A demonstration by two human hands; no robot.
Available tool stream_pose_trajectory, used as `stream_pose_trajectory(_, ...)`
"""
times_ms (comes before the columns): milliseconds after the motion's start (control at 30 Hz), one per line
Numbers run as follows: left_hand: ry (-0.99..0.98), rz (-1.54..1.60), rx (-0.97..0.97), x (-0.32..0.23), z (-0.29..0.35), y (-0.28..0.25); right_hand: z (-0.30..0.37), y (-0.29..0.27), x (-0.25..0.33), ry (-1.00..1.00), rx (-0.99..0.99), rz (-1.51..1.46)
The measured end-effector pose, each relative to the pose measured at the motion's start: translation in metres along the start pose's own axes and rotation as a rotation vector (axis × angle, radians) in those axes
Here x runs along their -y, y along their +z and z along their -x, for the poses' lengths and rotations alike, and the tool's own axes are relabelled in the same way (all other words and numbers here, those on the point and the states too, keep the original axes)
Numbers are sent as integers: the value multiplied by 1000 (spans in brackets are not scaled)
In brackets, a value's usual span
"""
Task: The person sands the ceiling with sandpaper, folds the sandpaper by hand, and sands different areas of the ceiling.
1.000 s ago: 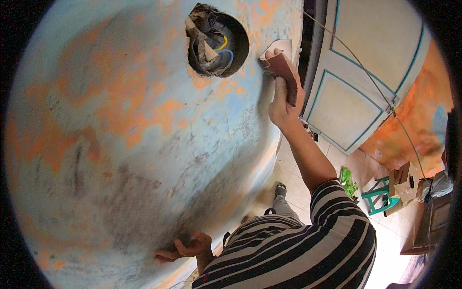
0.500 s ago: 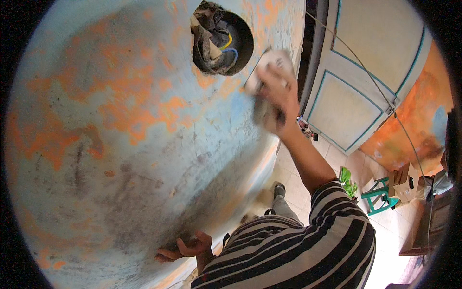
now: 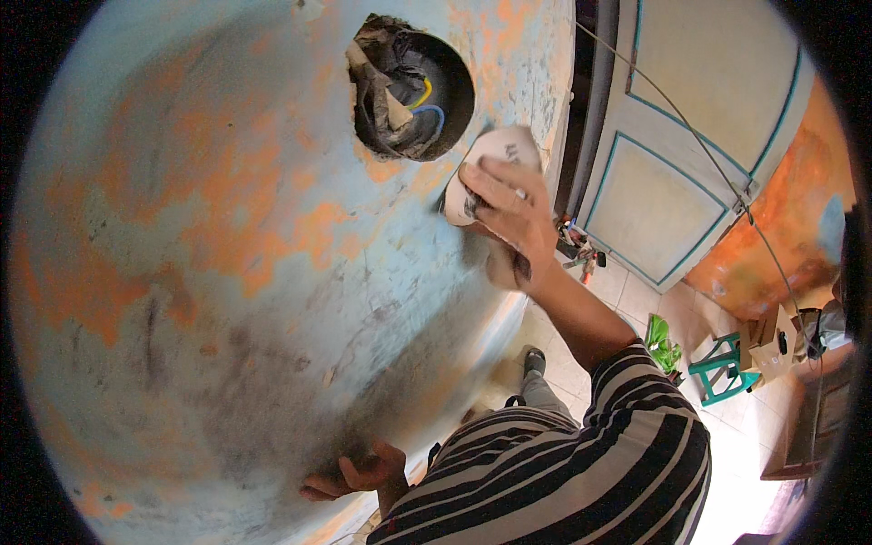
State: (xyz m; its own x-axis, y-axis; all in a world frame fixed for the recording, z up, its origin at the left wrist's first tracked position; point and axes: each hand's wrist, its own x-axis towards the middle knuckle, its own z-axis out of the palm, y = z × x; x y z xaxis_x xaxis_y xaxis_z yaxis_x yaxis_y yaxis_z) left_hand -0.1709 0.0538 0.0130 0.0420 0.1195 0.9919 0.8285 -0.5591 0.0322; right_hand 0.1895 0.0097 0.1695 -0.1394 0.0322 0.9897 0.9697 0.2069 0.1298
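Observation:
My right hand [image 3: 516,213] presses a sheet of sandpaper [image 3: 509,145], pale-backed with dark print, against the wall [image 3: 309,318]. Its fingers lie bent over the paper, which sits just below and right of a round hole [image 3: 451,86] in the wall. That wall wears patchy light blue and orange paint, with dark smudges lower down. Low in the picture, my left hand [image 3: 368,470] is empty, its fingers loosely curled and apart, beside the wall; whether the fingertips touch it I cannot tell.
Inside the hole are a yellow wire [image 3: 423,92], a blue wire [image 3: 440,116] and crumpled brown material. Right of the wall stand a pale panelled door [image 3: 658,204], a hanging cord [image 3: 699,141], a green plant [image 3: 663,345], a green stool [image 3: 722,368] and a cardboard box [image 3: 772,343].
My right hand has slid down the wall with the sandpaper, away from the hole's upper right side. The left hand stays in nearly the same place. The view has shifted slightly.

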Motion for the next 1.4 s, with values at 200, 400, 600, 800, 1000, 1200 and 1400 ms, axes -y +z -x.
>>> stream_pose_trajectory(200,6,48,-23,3,1,0,-17,-9,13,244,-52,-15)
stream_pose_trajectory(400,28,39,1,7,1,1,-8,5,-18,485,-306,-254)
stream_pose_trajectory(600,-68,66,-8,8,14,3,-4,-3,-1,33,107,-6)
stream_pose_trajectory(800,-33,84,-8,-5,-2,1,8,11,11,152,158,136)
stream_pose_trajectory(1000,2,68,-23,1,-1,2,-11,0,-19,311,-85,122)
stream_pose_trajectory(1200,14,58,8,1,0,1,0,2,-3,-40,171,186)
stream_pose_trajectory(1400,58,20,-4,-3,-8,-1,7,8,-3,174,77,181)
